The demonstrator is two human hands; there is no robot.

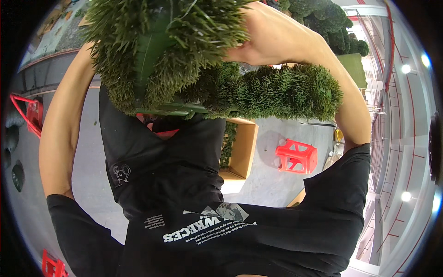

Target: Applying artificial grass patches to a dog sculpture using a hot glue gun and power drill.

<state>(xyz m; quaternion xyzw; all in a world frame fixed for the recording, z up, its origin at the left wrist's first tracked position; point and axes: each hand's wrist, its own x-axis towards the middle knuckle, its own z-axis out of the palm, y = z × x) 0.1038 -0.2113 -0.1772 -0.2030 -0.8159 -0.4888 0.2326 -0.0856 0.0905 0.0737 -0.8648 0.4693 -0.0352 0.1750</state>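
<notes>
- Head view: we look down our own black T-shirt (194, 184), and a bushy green artificial branch (184, 51) fills the top of the picture, held up close to the camera.
- A second bushy length (286, 92) of the same green stuff runs out to the right, just below our right forearm; we cannot tell whether it is joined to the first piece, since the meeting point is lost in the needles.
- Our right hand (263, 44) comes in from the right, bent at the wrist, its heel bare; the fingers are buried in the green needles, so we cannot tell how they are set or whether they grasp anything.
- Our left arm (64, 124) rises along the left side, and the left hand is wholly hidden behind the branch, so its fingers cannot be judged either.
- A flat dark green stem or base (170, 110) shows under the branch, touching the shirt; something red just below it is too covered to identify.
- On the grey floor (272, 180) beyond stand an open cardboard box (242, 147), partly hidden by the shirt, and a red plastic stool (297, 156) near it.
- More green bushes (332, 27) sit at upper right, cut by the picture's rim.
</notes>
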